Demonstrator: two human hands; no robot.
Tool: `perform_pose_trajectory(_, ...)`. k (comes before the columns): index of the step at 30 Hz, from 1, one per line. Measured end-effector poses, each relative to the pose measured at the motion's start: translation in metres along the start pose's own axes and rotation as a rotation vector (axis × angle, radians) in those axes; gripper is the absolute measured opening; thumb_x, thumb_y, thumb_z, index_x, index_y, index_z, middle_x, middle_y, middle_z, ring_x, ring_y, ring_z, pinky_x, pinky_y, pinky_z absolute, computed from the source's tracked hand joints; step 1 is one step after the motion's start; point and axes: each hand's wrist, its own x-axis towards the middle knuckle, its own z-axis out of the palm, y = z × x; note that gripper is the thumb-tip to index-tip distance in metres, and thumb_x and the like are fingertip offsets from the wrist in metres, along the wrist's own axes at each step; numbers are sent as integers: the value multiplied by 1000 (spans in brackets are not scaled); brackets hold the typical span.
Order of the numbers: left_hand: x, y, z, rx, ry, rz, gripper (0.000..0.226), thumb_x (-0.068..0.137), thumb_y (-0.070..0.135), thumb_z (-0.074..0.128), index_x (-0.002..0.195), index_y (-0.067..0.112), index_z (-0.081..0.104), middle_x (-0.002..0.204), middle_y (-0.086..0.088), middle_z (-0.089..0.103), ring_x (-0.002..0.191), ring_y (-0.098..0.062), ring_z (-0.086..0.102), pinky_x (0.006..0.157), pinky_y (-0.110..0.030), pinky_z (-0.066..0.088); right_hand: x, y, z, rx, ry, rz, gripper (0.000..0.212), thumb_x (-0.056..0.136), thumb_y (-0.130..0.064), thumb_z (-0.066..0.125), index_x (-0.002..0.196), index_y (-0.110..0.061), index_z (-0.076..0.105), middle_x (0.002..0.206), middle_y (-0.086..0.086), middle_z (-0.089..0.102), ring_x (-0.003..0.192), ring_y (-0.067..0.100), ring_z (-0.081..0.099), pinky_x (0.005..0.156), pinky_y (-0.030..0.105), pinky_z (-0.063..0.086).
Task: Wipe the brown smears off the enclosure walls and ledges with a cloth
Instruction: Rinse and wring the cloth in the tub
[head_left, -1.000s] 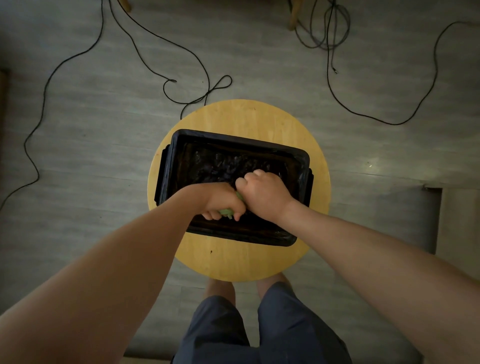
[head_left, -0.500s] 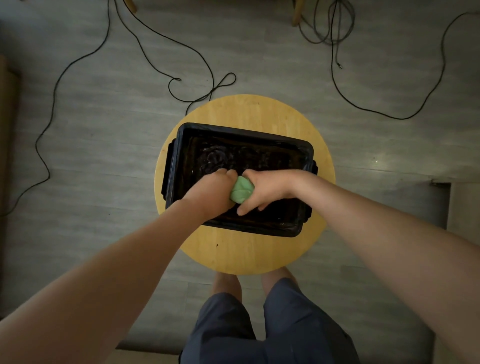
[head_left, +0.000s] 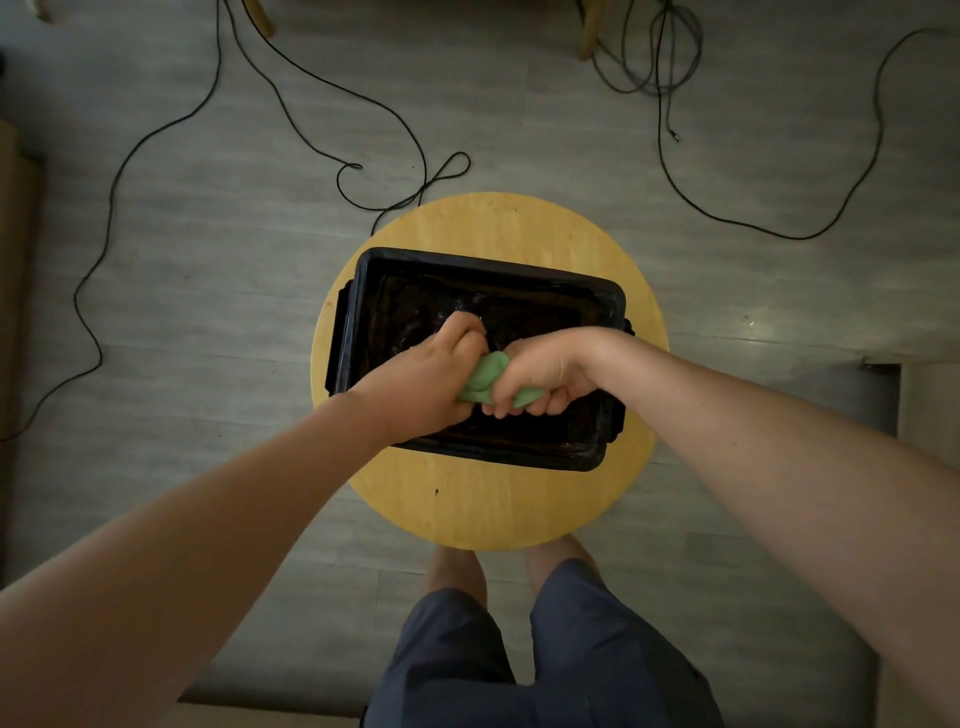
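Observation:
A black rectangular tub (head_left: 363, 291) stands on a round wooden stool top (head_left: 498, 499); its inside is dark and shiny, and I cannot make out smears in it. A green cloth (head_left: 485, 376), bunched into a twisted wad, is held over the tub's middle. My left hand (head_left: 426, 379) grips one end of the cloth with curled fingers. My right hand (head_left: 540, 374) grips the other end, its fingers wrapped under the wad. Both fists sit close together above the tub.
Black cables (head_left: 395, 171) trail over the grey plank floor behind the stool, with a coil (head_left: 649, 57) at the back right. Two wooden furniture legs (head_left: 589, 31) stand at the far edge. My legs in dark shorts (head_left: 545, 649) are right below the stool.
The cloth, almost hidden between the fists a second ago, shows as a green wad pulled out between them. Both hands have turned around it over the tub.

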Motion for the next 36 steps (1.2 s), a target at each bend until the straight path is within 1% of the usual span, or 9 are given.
perform_pose_trajectory(3, 5, 4, -3, 36, -20, -6, 64, 98, 22, 66, 154, 10, 38, 144, -11, 48, 120, -26, 58, 94, -32, 50, 2, 3, -3, 92, -2, 35, 24, 88, -14, 73, 108, -9, 60, 71, 1, 52, 51, 9, 32, 39, 19, 21)
perform_pose_trajectory(6, 11, 10, 2, 78, -159, -122, 83, 99, 11, 60, 164, 15, 9, 143, -14, 52, 120, -28, 60, 86, -31, 48, 1, 3, -4, 126, 6, 31, 19, 90, -14, 72, 106, -9, 63, 80, 5, 62, 52, 9, 35, 38, 17, 24)
perform_pose_trajectory(9, 12, 17, 7, -85, -233, -219, 89, 92, 4, 61, 163, 14, 9, 144, -17, 46, 124, -31, 55, 89, -32, 48, 2, 3, -1, 92, 19, 19, 18, 91, -12, 72, 107, -8, 65, 93, 9, 72, 54, 10, 41, 39, 18, 25)
perform_pose_trajectory(15, 13, 13, 10, 48, -215, -269, 64, 85, 25, 76, 134, 13, 37, 117, -14, 58, 101, -33, 66, 75, -38, 55, 11, 0, 10, -49, 171, -22, 25, 83, -20, 81, 101, -10, 66, 77, 4, 53, 54, 12, 42, 43, 24, 28)
perform_pose_trajectory(22, 33, 10, 2, 148, -246, -372, 7, 90, 26, 63, 92, 20, 63, 80, 3, 60, 74, -20, 62, 60, -33, 46, 10, -7, 22, -622, 534, -168, 22, 78, -32, 80, 83, -15, 66, 74, 1, 66, 64, 20, 63, 54, 34, 51)
perform_pose_trajectory(24, 37, 7, 1, 9, -324, -353, 11, 89, 25, 60, 79, 21, 62, 74, 2, 61, 68, -18, 60, 56, -30, 44, 6, -5, 22, -797, 623, -268, 15, 81, -27, 75, 81, -18, 64, 72, 0, 63, 65, 22, 64, 55, 36, 56)
perform_pose_trajectory(28, 43, 6, -6, -176, -567, -367, 24, 86, 17, 57, 63, 12, 55, 60, -5, 58, 54, -21, 53, 57, -30, 44, 11, 5, 23, -1102, 810, -381, 7, 91, -20, 62, 89, -15, 58, 69, -5, 49, 56, 19, 49, 49, 31, 36)
perform_pose_trajectory(32, 40, 6, -8, -589, -587, -673, 15, 73, 11, 67, 71, 10, 52, 62, -7, 47, 53, -23, 43, 51, -27, 41, 27, 18, 27, -1219, 1028, -510, 10, 84, -11, 70, 85, -7, 61, 67, 8, 64, 51, 31, 63, 44, 29, 29)
perform_pose_trajectory(36, 34, 17, 11, -440, -354, -635, 26, 86, 19, 66, 105, 5, 56, 77, -8, 65, 65, -27, 68, 57, -34, 53, 30, 17, 20, -1134, 953, -379, 12, 90, -18, 59, 84, -15, 49, 74, 1, 60, 60, 27, 61, 47, 31, 35)
